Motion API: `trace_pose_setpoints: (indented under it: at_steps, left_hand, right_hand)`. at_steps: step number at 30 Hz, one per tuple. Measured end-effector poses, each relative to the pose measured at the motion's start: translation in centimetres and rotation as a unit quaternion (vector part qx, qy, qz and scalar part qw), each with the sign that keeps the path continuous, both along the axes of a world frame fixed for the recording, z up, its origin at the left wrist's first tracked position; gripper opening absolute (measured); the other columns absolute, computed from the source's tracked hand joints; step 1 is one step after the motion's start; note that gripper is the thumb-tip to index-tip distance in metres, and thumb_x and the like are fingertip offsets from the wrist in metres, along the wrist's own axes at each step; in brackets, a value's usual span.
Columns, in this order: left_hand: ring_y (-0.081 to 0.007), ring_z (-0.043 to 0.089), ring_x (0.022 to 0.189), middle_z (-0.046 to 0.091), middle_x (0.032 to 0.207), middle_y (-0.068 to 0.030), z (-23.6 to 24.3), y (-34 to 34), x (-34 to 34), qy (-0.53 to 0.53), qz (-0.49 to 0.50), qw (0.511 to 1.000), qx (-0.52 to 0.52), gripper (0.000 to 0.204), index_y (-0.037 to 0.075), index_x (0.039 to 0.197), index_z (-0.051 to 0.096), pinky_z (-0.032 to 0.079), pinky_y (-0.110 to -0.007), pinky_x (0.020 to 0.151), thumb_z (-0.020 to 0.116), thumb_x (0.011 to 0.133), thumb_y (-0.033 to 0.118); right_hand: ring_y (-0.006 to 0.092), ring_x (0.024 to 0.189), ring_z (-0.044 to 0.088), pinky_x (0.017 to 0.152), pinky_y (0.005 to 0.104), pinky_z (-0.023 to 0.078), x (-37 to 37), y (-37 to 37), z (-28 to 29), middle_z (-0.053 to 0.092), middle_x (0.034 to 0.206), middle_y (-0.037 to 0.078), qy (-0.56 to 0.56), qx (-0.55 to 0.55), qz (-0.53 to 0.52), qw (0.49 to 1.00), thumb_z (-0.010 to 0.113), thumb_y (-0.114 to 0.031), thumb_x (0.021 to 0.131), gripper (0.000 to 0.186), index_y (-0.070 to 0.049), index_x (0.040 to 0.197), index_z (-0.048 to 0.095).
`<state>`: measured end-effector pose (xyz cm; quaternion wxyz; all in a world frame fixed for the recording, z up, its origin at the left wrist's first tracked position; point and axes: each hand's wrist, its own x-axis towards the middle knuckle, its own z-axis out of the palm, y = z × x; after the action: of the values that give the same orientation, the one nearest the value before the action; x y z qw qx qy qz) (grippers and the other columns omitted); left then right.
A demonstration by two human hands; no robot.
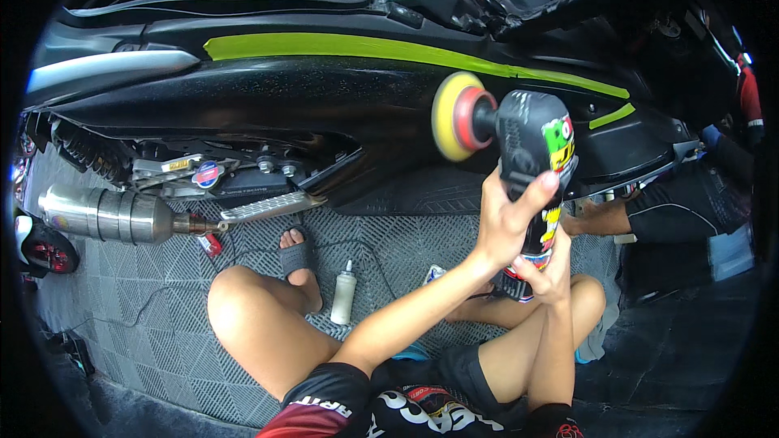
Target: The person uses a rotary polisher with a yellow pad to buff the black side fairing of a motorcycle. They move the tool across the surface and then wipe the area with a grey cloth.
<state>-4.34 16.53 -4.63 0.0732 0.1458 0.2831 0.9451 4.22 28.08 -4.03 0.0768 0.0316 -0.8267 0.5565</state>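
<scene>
Both hands are closing around a black handheld polisher (531, 138), which is standing nearly upright at center right of the frame. The left hand (510, 217) is wrapping the body just below the head, its thumb lying across the near side, while the right hand (548, 274) is gripping the lower end; neither is showing an open palm. This two-point hold is probably serving to steady the weight and resist any twist. The yellow-and-red pad (448, 118) is facing left, its edge blurring as if spinning. It is overlapping the glossy black panel (268, 96) in view, but I cannot tell whether they are touching.

Along the panel's upper edge, a strip of yellow-green tape (349, 47) is running across the upper middle, likely shielding the seam beneath it. At lower center, a nozzle-tipped bottle (343, 296) is standing on the gray floor mat (146, 292) between the seated person's legs, presumably for easy reach.
</scene>
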Motion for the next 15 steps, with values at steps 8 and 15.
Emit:
trace_pose_setpoints:
  at_steps: [8,15]
  left_hand:
    - [-0.0133,0.066,0.078,0.069,0.092,-0.0085,1.1,-1.9,-1.1,0.0,-0.062,0.998,-0.011,0.052,-0.001,0.115,0.065,0.055,-0.03,0.072,0.07,0.093,0.045]
    - [-0.0105,0.062,0.084,0.069,0.096,-0.0056,0.8,-1.9,-0.7,-0.013,-0.057,0.998,-0.01,0.045,-0.001,0.116,0.065,0.051,-0.028,0.077,0.072,0.093,0.037]
  right_hand:
    - [0.0179,0.101,0.067,0.092,0.0319,0.053,0.0,-2.2,0.6,0.068,0.113,0.011,-0.031,-0.036,-0.039,0.998,0.083,-0.025,0.078,0.069,0.005,0.132,0.053]
    - [0.0174,0.097,0.067,0.089,0.0323,0.053,0.5,-3.0,-0.6,0.069,0.109,0.011,-0.029,-0.044,-0.077,0.996,0.083,-0.023,0.08,0.06,0.004,0.127,0.056]
